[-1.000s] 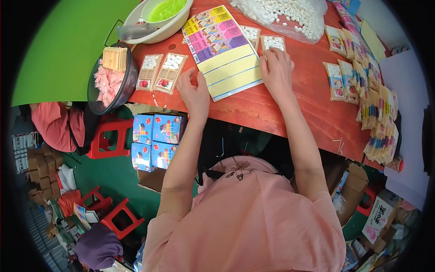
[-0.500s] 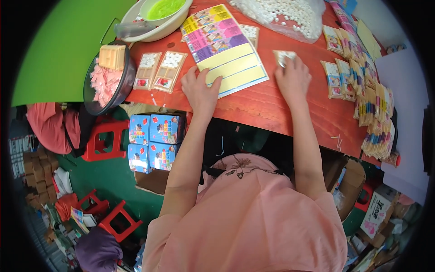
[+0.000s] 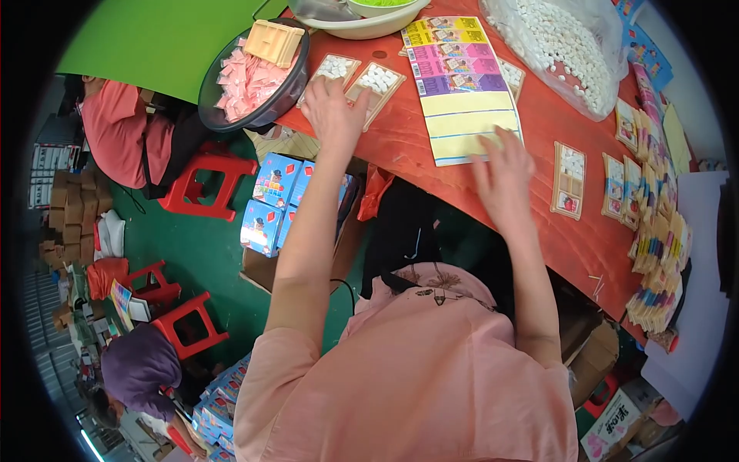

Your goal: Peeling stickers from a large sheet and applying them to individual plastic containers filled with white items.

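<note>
- Two hands are stretched over the table [image 3: 539, 127], palms down, the forearms brought up from 6 o'clock.
- The left hand [image 3: 332, 115] is pointed toward 12, its thumb turned out toward 1; a wide grip is shown, fingers and thumb spread over the lower parts of the first tray [image 3: 337, 67] and the second tray [image 3: 379, 80]. Whether either is pressed cannot be told.
- The right hand [image 3: 506, 181] is aimed toward 11 and blurred, its fingers parted over the 5 o'clock corner of the sheet [image 3: 462, 108]; contact cannot be made out.
- The sheet is laid at 1 o'clock from the view's centre, its long axis slanted from 11:30 to 5:30, its printed bands turned toward the upper end.
- Both trays are placed near 12, their long axes tilted between 12 and 1.
- A third tray [image 3: 568, 183] is set at 3 o'clock from the right hand, its long axis run nearly 12 to 6.
</note>
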Available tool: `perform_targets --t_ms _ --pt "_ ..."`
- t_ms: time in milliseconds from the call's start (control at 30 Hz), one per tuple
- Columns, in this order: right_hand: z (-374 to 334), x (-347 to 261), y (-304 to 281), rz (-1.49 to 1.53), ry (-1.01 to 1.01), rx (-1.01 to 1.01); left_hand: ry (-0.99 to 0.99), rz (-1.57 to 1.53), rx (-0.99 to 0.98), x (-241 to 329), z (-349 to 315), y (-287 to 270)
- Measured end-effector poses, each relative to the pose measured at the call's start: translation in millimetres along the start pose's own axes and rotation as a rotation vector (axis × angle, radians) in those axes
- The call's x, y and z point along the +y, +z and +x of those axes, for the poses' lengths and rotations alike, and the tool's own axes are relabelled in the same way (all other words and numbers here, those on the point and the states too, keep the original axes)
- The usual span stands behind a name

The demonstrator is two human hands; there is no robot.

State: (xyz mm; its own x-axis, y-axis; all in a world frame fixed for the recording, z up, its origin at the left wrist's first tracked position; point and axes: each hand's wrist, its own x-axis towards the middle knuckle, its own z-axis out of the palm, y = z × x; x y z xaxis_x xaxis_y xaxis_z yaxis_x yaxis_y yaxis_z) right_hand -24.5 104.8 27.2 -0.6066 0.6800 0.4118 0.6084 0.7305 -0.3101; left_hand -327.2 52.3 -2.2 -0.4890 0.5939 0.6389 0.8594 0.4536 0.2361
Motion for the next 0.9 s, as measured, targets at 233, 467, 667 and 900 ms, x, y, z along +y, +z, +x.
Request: perform_targets --t_ms 233,467,667,900 --pt "42.4 -34.8 42.7 -0.106 0.070 0.067 -0.050 0.038 -0.367 -9.5 16.4 10.7" --pt "98.8 59.5 14.0 -0.083 0.430 0.076 -0.065 0.057 -0.411 -10.8 9.9 15.1" --pt "109.1 56.6 -0.9 -0.047 0.586 -0.222 -0.083 0.062 -0.411 -16.9 6.3 15.6" --pt "69.6 78.4 21.7 0.262 0.603 -0.147 0.003 0.196 -0.548 5.3 31.9 -7.6"
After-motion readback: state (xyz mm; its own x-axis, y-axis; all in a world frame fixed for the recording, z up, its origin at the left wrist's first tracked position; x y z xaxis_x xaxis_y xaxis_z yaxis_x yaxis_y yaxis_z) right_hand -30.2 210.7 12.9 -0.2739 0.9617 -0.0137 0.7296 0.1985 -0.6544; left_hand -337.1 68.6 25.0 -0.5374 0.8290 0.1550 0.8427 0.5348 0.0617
